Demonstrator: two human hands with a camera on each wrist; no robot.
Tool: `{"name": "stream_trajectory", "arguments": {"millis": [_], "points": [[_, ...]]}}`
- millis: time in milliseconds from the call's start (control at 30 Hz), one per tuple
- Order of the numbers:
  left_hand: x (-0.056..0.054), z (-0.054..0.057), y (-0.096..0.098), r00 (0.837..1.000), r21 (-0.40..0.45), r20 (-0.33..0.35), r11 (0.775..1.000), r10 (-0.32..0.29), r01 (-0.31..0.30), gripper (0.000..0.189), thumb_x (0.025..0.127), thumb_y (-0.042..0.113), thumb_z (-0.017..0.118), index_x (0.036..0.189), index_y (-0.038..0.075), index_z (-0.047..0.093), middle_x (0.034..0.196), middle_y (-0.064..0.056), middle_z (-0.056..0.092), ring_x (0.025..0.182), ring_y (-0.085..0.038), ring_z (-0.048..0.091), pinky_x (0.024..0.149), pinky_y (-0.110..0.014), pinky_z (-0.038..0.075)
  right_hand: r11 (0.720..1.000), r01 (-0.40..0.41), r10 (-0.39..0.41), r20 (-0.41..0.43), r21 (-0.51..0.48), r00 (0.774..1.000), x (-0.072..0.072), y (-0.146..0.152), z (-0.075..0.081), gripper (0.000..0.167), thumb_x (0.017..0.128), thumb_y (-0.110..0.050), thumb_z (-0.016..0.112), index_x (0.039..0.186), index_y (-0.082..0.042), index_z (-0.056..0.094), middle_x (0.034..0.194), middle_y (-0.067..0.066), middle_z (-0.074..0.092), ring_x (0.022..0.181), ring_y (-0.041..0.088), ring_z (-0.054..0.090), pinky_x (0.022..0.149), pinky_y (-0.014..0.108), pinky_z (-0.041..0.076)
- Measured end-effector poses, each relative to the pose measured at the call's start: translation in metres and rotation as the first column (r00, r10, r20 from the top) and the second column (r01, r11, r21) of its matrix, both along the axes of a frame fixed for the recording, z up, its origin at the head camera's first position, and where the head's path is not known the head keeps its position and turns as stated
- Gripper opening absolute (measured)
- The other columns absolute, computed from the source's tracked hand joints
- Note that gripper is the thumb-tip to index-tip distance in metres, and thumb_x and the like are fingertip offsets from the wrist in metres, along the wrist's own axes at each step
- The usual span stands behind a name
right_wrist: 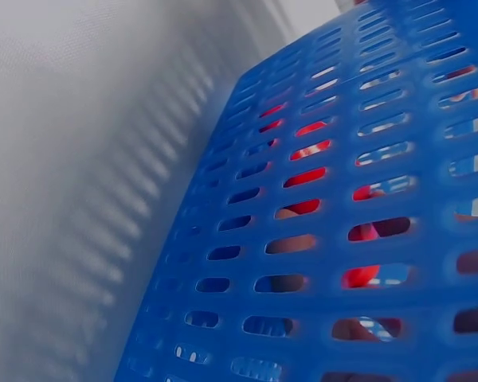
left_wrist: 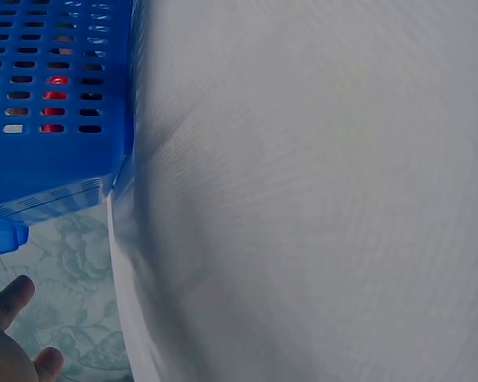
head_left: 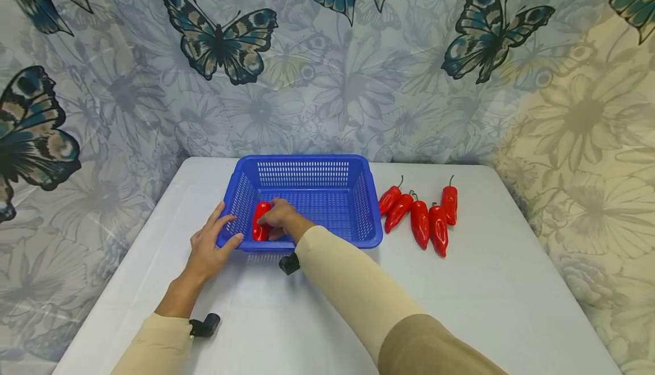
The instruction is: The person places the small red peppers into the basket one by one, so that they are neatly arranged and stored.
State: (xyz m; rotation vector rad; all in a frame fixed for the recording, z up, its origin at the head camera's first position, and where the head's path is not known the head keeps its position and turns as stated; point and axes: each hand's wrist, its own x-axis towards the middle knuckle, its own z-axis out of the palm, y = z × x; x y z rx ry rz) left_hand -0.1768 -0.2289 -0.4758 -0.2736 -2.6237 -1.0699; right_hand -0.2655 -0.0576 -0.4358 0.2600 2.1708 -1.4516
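Observation:
A blue plastic basket (head_left: 307,245) with slotted walls stands on the white table. Inside it, near its left end, lies a glossy red chili pepper (head_left: 260,228). My right hand (head_left: 282,216) reaches over the front rim and holds this pepper from its right side; some of the fingers are hidden. At the basket's front left corner is my left hand (head_left: 208,245), its fingers spread along the rim. Thumb and fingers of that hand also show at the lower left of the left wrist view. Through the slots in the right wrist view, red pepper (right_wrist: 307,177) is partly visible.
Several more red peppers (head_left: 419,224) lie on the table (head_left: 491,284) to the right of the basket, stems pointing away. A wall cloth (head_left: 353,91) printed with butterflies and flowers surrounds the table at the back and sides.

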Motion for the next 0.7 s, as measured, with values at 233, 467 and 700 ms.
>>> {"name": "stream_trajectory", "arguments": {"millis": [233, 467, 700], "points": [[-0.0011, 0.0015, 0.0002, 1.000, -0.009, 0.014, 1.000, 0.000, 0.000, 0.049, 0.090, 0.034, 0.060, 0.130, 0.006, 0.054, 0.157, -0.012, 0.023, 0.138, -0.042, 0.025, 0.099, -0.071, 0.012, 1.000, 0.012, -0.012, 0.007, -0.001, 1.000, 0.0001, -0.0006, 0.0020, 0.056, 0.087, -0.003, 0.070, 0.138, -0.008, 0.047, 0.100, 0.020, 0.061, 0.068, 0.033, 0.066, 0.060, 0.042, 0.057], [-0.0007, 0.0023, -0.0005, 1.000, -0.001, 0.001, 1.000, -0.004, 0.004, 0.049, 0.090, 0.032, 0.061, 0.130, 0.005, 0.054, 0.156, -0.013, 0.024, 0.137, -0.043, 0.026, 0.098, -0.070, 0.013, 1.000, 0.001, -0.001, 0.008, 0.004, 1.000, 0.0008, -0.0020, 0.0007, 0.059, 0.086, -0.003, 0.070, 0.140, -0.008, 0.047, 0.100, 0.019, 0.062, 0.073, 0.036, 0.067, 0.058, 0.042, 0.057], [0.0007, 0.0021, -0.0011, 1.000, 0.012, 0.008, 1.000, -0.013, 0.012, 0.049, 0.090, 0.034, 0.061, 0.129, 0.005, 0.054, 0.156, -0.013, 0.023, 0.137, -0.044, 0.026, 0.098, -0.070, 0.012, 1.000, 0.013, -0.013, 0.021, -0.010, 1.000, 0.0018, -0.0012, 0.0001, 0.056, 0.087, -0.005, 0.069, 0.139, -0.008, 0.047, 0.101, 0.019, 0.062, 0.076, 0.036, 0.066, 0.062, 0.044, 0.057]]}}
